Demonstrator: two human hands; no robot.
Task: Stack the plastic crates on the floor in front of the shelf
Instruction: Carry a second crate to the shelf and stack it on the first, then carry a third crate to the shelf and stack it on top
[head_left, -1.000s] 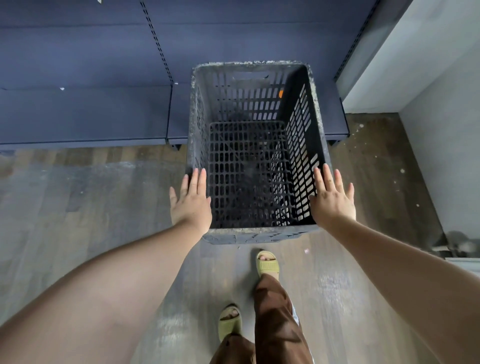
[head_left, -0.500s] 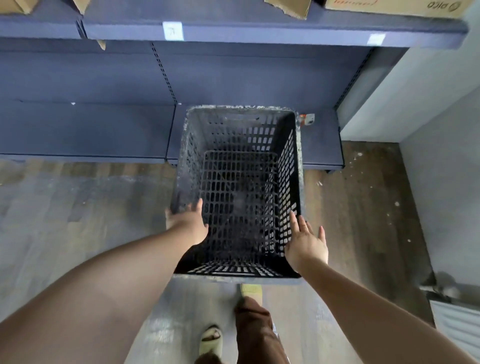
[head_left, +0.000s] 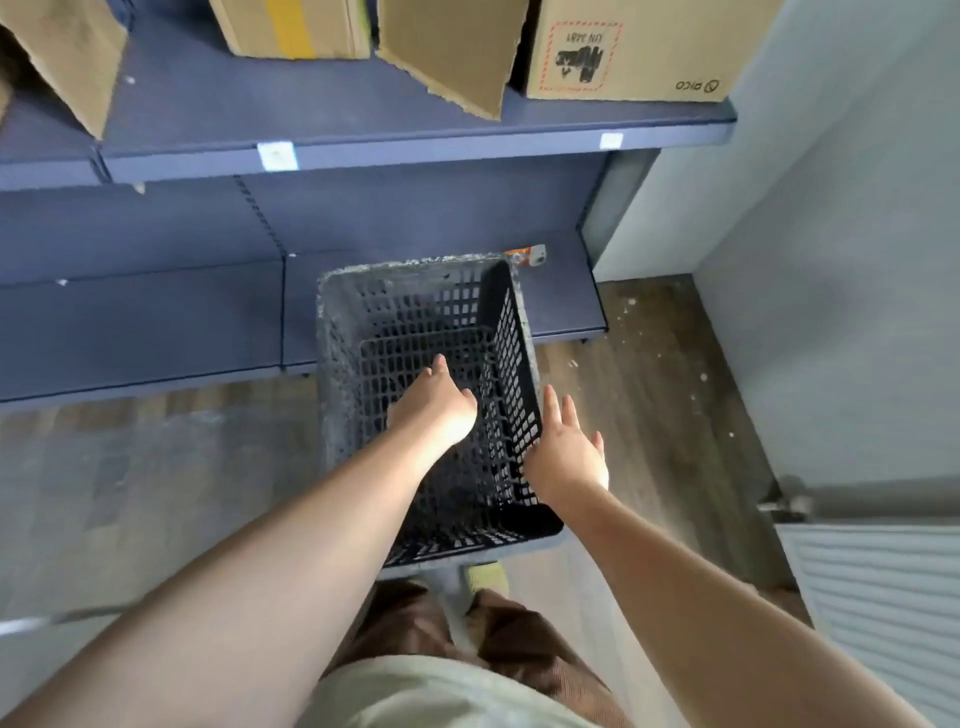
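Head view, looking down at a black plastic crate (head_left: 457, 332) with lattice walls and a dusty, pale-crusted rim, standing on the wood-look floor (head_left: 649, 395) against the base of a blue metal shelf (head_left: 415, 145). Whether other crates sit beneath it cannot be told. Left hand (head_left: 436, 405) reaches over the crate's opening, its fingers curled out of sight, so their spread is unclear. Right hand (head_left: 569, 457) is beside the crate's right wall, fingers (head_left: 551, 410) spread and holding nothing. Cardboard boxes (head_left: 623, 47) above the crate are cut off.
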